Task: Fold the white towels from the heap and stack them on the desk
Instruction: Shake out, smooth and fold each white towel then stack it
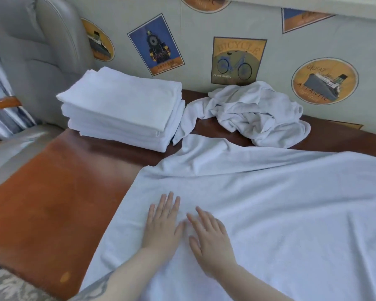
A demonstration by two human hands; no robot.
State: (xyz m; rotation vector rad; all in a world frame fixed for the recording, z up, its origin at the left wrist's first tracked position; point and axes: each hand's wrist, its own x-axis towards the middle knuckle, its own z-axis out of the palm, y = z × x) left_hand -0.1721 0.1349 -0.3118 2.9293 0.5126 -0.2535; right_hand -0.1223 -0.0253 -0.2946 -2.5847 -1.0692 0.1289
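Your left hand (pixel 162 227) and right hand (pixel 211 242) press flat, fingers (pixel 170 203) straight, on the spread towel (pixel 280 203) along the tabletop's (pixel 52 192) near edge; folded stack (pixel 126 109) and heap (pixel 254 114) lie at the far edge.

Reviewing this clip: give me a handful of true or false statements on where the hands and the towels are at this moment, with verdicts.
1. Both hands lie flat on the spread towel. True: the left hand and right hand rest on it side by side, fingers straight.
2. The folded stack sits to the right of the crumpled heap. False: the stack is left of the heap.
3. The spread towel is already folded into a small square. False: it lies open across the desk, with a wrinkled far edge.
4. Unfolded towels remain by the wall. True: the heap lies below the bicycle picture.
5. The right hand pinches a towel corner. False: it presses flat, gripping nothing.
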